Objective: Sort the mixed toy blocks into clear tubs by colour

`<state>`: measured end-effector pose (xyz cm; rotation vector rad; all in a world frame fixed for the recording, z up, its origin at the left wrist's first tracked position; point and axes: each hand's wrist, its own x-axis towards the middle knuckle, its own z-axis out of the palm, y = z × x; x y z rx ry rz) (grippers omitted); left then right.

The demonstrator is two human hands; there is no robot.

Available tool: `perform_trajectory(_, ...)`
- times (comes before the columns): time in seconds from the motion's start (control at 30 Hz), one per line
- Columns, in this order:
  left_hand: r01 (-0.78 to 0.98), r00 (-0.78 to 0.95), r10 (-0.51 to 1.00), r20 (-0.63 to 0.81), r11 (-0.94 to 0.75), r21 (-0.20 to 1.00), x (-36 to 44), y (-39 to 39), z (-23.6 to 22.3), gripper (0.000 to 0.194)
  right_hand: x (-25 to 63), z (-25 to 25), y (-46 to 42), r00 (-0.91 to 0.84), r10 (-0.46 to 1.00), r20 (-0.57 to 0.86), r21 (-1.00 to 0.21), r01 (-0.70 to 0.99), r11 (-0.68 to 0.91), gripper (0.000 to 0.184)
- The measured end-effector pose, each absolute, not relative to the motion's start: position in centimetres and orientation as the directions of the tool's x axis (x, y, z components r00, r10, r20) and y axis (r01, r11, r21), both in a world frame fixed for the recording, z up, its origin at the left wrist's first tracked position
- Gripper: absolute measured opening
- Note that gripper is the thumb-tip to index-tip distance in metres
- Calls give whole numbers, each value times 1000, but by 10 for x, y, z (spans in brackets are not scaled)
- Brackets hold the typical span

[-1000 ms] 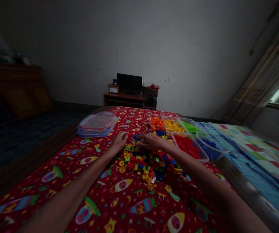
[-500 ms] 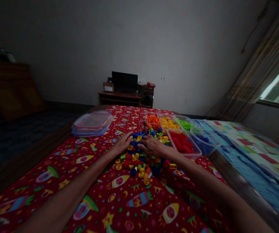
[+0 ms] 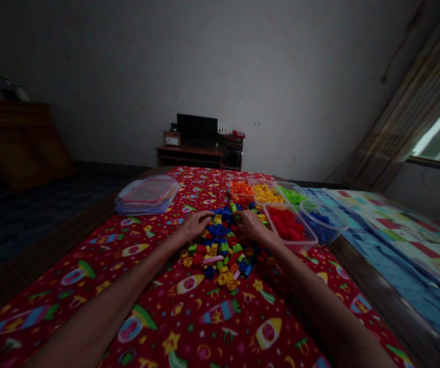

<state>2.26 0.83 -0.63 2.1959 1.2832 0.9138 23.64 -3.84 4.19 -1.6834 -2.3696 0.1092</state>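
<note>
A heap of small mixed-colour plastic bricks (image 3: 222, 248) lies on a red rocket-print cloth (image 3: 189, 327). My left hand (image 3: 193, 225) rests at the heap's far left edge, fingers curled inward on the pieces. At the heap's far right edge sits my right hand (image 3: 251, 226), fingers bent and touching the bricks. What each hand holds, if anything, is hidden. Both forearms reach in from the bottom of the view.
Clear tubs hold sorted bricks right of the heap: orange (image 3: 240, 189), yellow (image 3: 264, 194), green (image 3: 292, 196), red (image 3: 288, 225), blue (image 3: 324, 221). A stack of clear lids (image 3: 146, 195) lies at the left. A patterned mat (image 3: 403, 240) runs along the right, a desk with a monitor (image 3: 197, 130) stands behind.
Both hands have curled in around the far end of the heap, and the right hand has shifted right off the middle. The bricks have bunched closer together.
</note>
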Motion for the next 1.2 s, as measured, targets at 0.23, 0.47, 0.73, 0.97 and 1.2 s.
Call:
perform_trajectory(0.23, 558, 523, 798, 298, -586, 588, 27, -2, 20, 37, 242, 58, -52, -388, 909, 150, -208, 887, 412, 25)
perform_trajectory(0.47, 610, 527, 805, 271, -581, 539, 38, -9, 14, 21, 230, 47, -50, -470, 875, 116, -167, 859, 484, 29)
perform_trajectory(0.73, 649, 398, 848, 351, -530, 546, 37, -13, 28, 17, 236, 43, -47, -438, 884, 163, -196, 864, 464, 33)
perform_trajectory(0.97, 395, 363, 889, 279, -418, 818, 40, -8, 27, 52, 240, 48, -44, -389, 851, 352, -416, 750, 515, 31)
perform_trajectory(1.2, 340, 345, 909, 232, -352, 872, 47, -16, 30, 62, 225, 48, -50, -443, 819, 365, -496, 652, 574, 47)
